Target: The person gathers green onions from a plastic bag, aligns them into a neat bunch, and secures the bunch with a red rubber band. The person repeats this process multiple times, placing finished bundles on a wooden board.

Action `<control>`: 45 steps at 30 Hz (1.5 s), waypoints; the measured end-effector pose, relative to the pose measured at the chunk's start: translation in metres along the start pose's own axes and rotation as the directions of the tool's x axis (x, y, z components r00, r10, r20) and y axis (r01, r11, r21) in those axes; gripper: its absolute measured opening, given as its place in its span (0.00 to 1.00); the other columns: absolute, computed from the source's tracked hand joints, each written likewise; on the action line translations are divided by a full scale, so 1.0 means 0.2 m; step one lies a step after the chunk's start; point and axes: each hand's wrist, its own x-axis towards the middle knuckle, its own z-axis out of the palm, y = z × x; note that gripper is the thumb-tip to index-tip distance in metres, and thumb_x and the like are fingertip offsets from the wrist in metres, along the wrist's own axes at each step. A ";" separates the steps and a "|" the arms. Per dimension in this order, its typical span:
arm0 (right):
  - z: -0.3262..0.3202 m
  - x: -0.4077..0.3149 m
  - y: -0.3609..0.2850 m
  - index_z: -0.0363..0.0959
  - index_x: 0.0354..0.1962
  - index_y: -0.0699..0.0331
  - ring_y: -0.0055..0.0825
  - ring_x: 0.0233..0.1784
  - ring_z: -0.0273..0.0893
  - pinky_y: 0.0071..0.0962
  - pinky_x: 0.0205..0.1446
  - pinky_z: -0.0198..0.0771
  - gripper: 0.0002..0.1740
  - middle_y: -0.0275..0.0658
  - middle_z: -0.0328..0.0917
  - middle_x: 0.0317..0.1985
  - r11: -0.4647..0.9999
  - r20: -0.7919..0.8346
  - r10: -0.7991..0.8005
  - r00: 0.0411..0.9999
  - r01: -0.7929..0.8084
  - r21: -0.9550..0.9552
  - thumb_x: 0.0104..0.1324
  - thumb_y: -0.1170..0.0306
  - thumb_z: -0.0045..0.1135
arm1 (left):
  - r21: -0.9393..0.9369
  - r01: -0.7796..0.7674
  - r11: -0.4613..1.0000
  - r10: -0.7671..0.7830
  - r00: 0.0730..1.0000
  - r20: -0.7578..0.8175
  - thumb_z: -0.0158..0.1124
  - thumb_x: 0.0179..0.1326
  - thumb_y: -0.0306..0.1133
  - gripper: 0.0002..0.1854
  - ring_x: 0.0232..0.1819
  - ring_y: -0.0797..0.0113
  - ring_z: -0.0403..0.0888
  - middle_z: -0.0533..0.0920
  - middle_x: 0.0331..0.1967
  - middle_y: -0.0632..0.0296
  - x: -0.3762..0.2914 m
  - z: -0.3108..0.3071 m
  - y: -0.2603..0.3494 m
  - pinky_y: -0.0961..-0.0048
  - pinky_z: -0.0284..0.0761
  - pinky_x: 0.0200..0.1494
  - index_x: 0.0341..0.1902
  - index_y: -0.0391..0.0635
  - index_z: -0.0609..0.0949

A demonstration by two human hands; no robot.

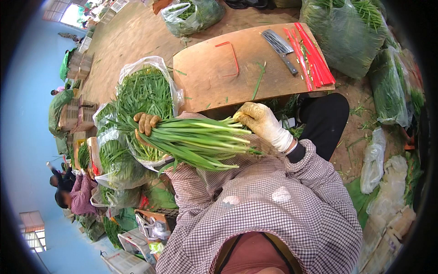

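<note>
A loose bundle of leafy green stalks (198,140), which look like garlic chives, lies across my lap in the air, its pale ends to the right. My left hand (147,125), in a brown-stained glove, is wrapped around the leafy end. At the pale ends my right hand (261,123), in a stained white glove, pinches with thumb and fingers; something yellowish shows at the fingertips. Beyond the hands stands a low wooden board (205,72). On it are a cleaver (280,49), several red strips (313,60), one bent red strip (236,58) and scattered green scraps.
Open plastic bags of greens (147,92) stand at my left, touching the board's side. Larger filled bags (345,37) are at the far right, another bag (191,15) beyond the board. Crumpled plastic (373,161) lies at right. Two people (80,197) work at far left.
</note>
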 end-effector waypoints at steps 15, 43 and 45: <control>-0.35 -0.23 0.21 0.85 0.36 0.62 0.43 0.40 0.85 0.41 0.43 0.77 0.11 0.42 0.86 0.37 0.651 0.072 0.121 0.990 -0.025 -0.759 0.62 0.62 0.69 | 0.140 -0.070 0.988 0.111 0.944 -0.309 0.63 0.69 0.32 0.16 0.43 0.72 0.76 0.76 0.40 0.68 -0.07 -0.11 0.21 0.63 0.69 0.63 0.57 0.43 0.75; 0.02 0.10 -0.04 0.83 0.53 0.66 0.29 0.49 0.86 0.29 0.55 0.77 0.18 0.43 0.89 0.45 0.939 0.143 0.177 0.974 -0.211 0.271 0.73 0.62 0.64 | 0.185 0.225 0.956 -0.110 0.867 -0.485 0.53 0.78 0.46 0.19 0.60 0.60 0.81 0.86 0.56 0.60 -0.23 -0.33 0.22 0.58 0.76 0.68 0.58 0.47 0.82; 0.09 0.14 -0.07 0.82 0.49 0.70 0.23 0.42 0.81 0.27 0.49 0.77 0.14 0.35 0.86 0.40 0.894 0.072 0.167 0.983 -0.181 0.410 0.73 0.68 0.63 | 0.244 0.251 0.937 -0.116 0.880 -0.460 0.52 0.79 0.45 0.19 0.62 0.61 0.80 0.86 0.57 0.61 -0.22 -0.34 0.22 0.58 0.75 0.70 0.60 0.46 0.80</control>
